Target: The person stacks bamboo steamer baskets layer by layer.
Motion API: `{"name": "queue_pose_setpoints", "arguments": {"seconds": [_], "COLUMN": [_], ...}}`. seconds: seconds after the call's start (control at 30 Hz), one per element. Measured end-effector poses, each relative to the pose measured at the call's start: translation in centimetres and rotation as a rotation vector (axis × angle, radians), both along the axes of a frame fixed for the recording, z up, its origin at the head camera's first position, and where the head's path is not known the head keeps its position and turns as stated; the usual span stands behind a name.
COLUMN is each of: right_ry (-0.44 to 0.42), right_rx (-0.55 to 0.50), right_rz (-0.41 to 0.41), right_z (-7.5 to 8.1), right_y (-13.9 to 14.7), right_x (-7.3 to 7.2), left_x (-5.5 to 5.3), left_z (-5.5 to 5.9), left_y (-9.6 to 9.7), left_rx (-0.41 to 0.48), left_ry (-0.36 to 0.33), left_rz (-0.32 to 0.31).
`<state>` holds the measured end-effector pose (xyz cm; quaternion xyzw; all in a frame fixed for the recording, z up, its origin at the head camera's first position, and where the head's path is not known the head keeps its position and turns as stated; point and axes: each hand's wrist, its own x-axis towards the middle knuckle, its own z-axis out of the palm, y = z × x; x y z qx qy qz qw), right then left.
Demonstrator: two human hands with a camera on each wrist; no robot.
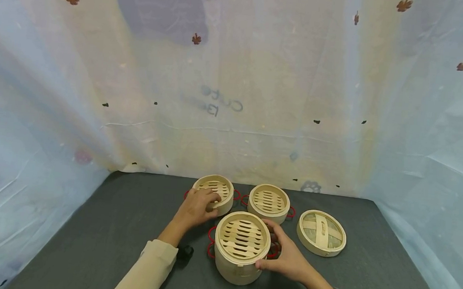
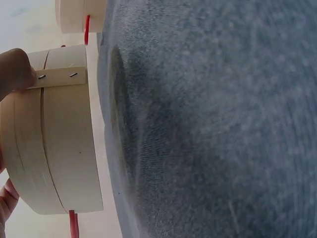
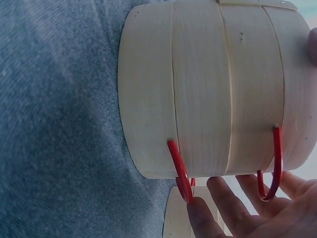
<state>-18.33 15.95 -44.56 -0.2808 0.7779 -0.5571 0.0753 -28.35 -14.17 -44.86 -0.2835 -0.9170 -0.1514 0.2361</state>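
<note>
Two bamboo steamer baskets [image 1: 237,263] stand stacked at the front middle, with slatted tops and red side handles [image 3: 179,166]. My right hand [image 1: 286,253] grips this stack from its right side, thumb at the front and fingers [image 3: 225,203] spread round the far side by the handles. Farther back and left is another bamboo steamer basket [image 1: 222,186]. My left hand [image 1: 196,207] holds it at the near rim; the thumb [image 2: 20,72] presses its outer wall near the stapled joint, while the fingers reach over the slats.
A third slatted steamer basket [image 1: 268,201] with red handles stands behind the stack. To its right lies a round woven bamboo lid [image 1: 322,233] with a strap across its top. Dark grey cloth covers the table [image 1: 129,227], and pale curtains [image 1: 260,75] hang behind it and at both sides.
</note>
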Motion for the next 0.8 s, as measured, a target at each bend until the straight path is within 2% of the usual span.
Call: {"name": "queue_pose_setpoints", "arguments": {"seconds": [0.53, 0.8], "right_ry": [-0.011, 0.02], "right_rx": [0.016, 0.024], "right_rz": [-0.021, -0.024], "right_z": [0.1, 0.1], "right_y": [0.0, 0.0], "right_x": [0.1, 0.1], "left_x": [1.2, 2.0], "left_z": [0.7, 1.4], "left_y": [-0.6, -0.7], "left_rx": [0.003, 0.012], "left_ry": [0.015, 0.066], "left_rz": [0.031, 0.037]}}
